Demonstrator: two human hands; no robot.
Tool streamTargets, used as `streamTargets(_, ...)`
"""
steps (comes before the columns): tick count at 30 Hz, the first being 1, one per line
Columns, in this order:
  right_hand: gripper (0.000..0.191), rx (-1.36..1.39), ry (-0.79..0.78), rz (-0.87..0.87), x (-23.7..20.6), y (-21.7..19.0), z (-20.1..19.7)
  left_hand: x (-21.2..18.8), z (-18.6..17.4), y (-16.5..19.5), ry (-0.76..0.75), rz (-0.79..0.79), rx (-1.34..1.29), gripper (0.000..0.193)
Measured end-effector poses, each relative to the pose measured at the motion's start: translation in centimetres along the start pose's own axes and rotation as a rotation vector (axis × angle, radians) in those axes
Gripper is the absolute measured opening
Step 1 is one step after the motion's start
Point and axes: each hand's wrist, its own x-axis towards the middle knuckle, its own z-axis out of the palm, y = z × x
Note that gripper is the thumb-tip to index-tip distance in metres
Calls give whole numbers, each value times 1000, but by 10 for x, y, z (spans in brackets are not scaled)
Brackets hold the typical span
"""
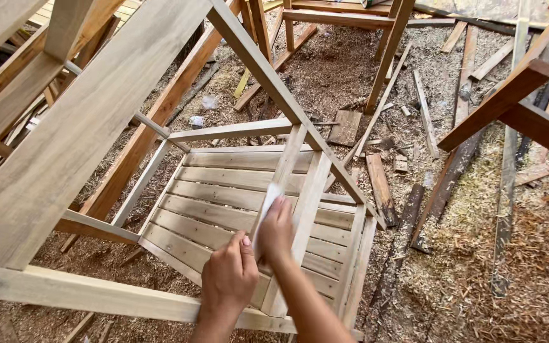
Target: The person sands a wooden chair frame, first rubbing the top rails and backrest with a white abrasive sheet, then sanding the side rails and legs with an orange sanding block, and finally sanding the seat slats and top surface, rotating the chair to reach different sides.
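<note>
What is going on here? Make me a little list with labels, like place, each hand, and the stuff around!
Place: a wood workshop, floor covered in sawdust and shavings
Main thing: an unfinished pale wooden chair frame with a slatted seat
Right hand: presses a pale sheet, likely sandpaper, against an upright slat
Left hand: rests on the lower part of the frame, holding nothing
Around: loose planks and offcuts, more wooden frames on the right

I see a pale, matt bare-wood chair frame [223,203], white sandpaper [267,209], and rough sawdust-covered floor [465,273].
</note>
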Motion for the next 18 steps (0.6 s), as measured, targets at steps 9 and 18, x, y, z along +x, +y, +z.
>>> streamTargets(9,79,135,-22,-46,36,25,-95,27,17,27,118,77,289,53)
streamTargets(18,50,-124,326,-363,5,37,-55,87,41,72,-175,-179,263,60)
